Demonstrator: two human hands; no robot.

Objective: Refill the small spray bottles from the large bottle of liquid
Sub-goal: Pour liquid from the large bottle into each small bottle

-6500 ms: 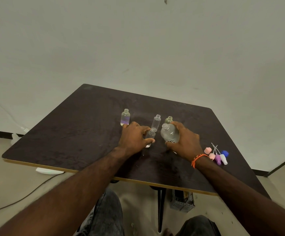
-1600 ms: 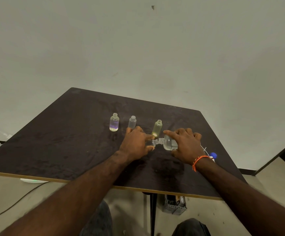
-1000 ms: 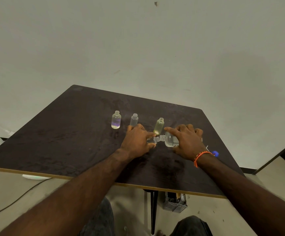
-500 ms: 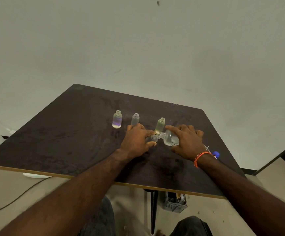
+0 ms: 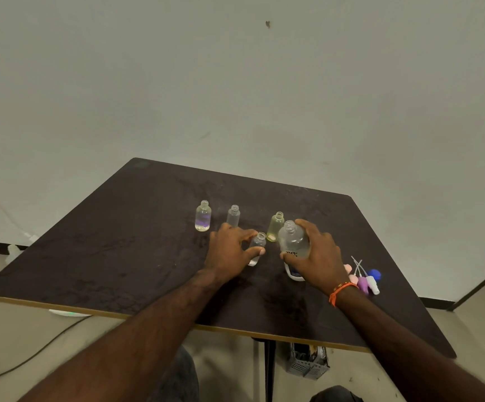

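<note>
On the dark table (image 5: 119, 256) my right hand (image 5: 316, 256) grips the large clear bottle (image 5: 292, 242), which stands upright with its neck open. My left hand (image 5: 229, 253) holds a small clear spray bottle (image 5: 257, 246) between thumb and fingers, upright on the table just left of the large one. Three more small open bottles stand behind: a purple-tinted one (image 5: 203, 220), a clear one (image 5: 233, 216) and a yellowish one (image 5: 275, 227).
Several spray caps with tubes (image 5: 363, 278), pink, purple, white and blue, lie at the right by my right wrist. A grey crate (image 5: 308, 364) sits on the floor under the table. A cable (image 5: 17, 369) runs along the floor at the left.
The large bottle was tipped sideways with its neck at the small bottle's mouth. It now stands upright, and the small bottle stays in my left hand.
</note>
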